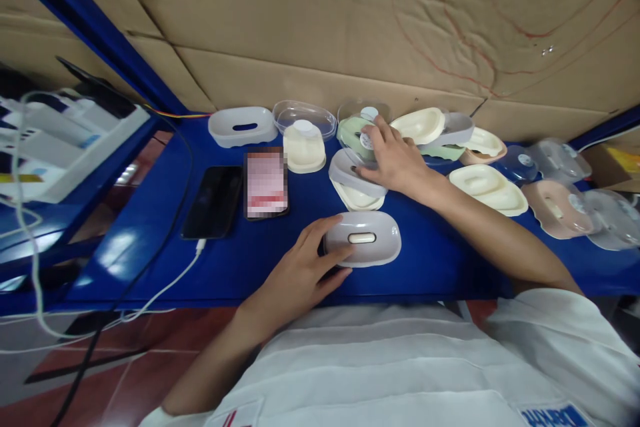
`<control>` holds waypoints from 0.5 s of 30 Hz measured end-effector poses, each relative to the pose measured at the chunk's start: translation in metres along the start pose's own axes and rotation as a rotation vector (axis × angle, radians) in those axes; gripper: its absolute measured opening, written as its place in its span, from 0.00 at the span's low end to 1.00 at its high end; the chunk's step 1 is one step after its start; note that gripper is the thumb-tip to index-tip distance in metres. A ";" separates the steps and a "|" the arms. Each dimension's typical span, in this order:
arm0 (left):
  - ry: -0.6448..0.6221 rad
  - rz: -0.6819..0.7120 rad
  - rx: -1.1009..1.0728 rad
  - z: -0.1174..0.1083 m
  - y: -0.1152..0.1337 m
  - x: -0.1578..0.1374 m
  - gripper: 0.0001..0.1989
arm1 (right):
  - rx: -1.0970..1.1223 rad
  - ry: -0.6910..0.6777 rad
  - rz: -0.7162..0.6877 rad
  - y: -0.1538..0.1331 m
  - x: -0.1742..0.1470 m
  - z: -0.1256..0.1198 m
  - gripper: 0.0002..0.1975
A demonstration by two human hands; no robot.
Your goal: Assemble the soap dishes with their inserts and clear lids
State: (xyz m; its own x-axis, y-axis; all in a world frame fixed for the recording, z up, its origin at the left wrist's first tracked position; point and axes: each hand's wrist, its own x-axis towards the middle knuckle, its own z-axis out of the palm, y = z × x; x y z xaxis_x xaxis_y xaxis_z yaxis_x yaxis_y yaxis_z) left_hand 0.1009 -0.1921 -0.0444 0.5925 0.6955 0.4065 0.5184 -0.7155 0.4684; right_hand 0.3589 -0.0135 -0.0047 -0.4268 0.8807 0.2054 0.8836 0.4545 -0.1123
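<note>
- The left hand [307,250] clasps the grey dish [383,240] by its end.
- Beyond that grip, the right hand [393,153] touches stacked dishes [345,175]; its closure cannot be told.

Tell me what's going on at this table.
A person's left hand holds one end of a grey slotted dish near the front of the blue table. The right hand reaches to the pieces behind, over a second grey dish and a pale-green dish; whether it grips either is unclear. More plastic dishes and clear covers lie around, with two phones to the left, the black phone on a white cable.
</note>
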 end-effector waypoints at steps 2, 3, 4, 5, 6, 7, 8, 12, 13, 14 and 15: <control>0.007 -0.006 -0.002 0.000 0.000 -0.001 0.15 | 0.051 0.005 -0.054 0.005 -0.005 -0.010 0.38; 0.004 -0.018 -0.006 0.000 0.001 -0.001 0.15 | 0.092 0.029 -0.106 0.008 -0.011 -0.016 0.37; -0.002 -0.037 -0.016 0.000 0.001 -0.002 0.17 | 0.141 0.056 -0.165 0.011 -0.021 -0.023 0.36; -0.005 -0.062 -0.035 -0.001 0.002 -0.003 0.20 | 0.194 0.077 -0.227 0.013 -0.033 -0.030 0.35; 0.001 -0.088 -0.061 -0.001 0.002 -0.003 0.24 | 0.248 0.093 -0.285 0.014 -0.048 -0.036 0.34; 0.018 -0.114 -0.094 -0.001 0.003 -0.004 0.28 | 0.298 0.095 -0.337 0.013 -0.065 -0.041 0.34; 0.045 -0.135 -0.132 0.000 0.003 -0.004 0.33 | 0.347 0.088 -0.387 0.011 -0.083 -0.045 0.34; 0.111 -0.140 -0.253 0.002 0.002 -0.006 0.44 | 0.444 0.007 -0.540 -0.005 -0.140 -0.036 0.36; 0.089 -0.134 -0.252 0.002 0.001 -0.006 0.44 | 0.425 -0.008 -0.566 -0.010 -0.147 -0.030 0.35; 0.062 -0.127 -0.238 0.001 0.001 -0.005 0.44 | 0.401 -0.019 -0.585 -0.014 -0.150 -0.024 0.34; 0.033 -0.123 -0.217 0.001 0.000 -0.005 0.43 | 0.382 -0.029 -0.601 -0.017 -0.152 -0.018 0.34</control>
State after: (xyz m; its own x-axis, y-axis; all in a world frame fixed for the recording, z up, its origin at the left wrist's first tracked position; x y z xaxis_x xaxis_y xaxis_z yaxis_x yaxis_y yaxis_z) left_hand 0.0986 -0.1959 -0.0473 0.5111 0.7807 0.3597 0.4384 -0.5967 0.6721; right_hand 0.4123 -0.1574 -0.0166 -0.8286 0.4637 0.3136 0.3669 0.8730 -0.3214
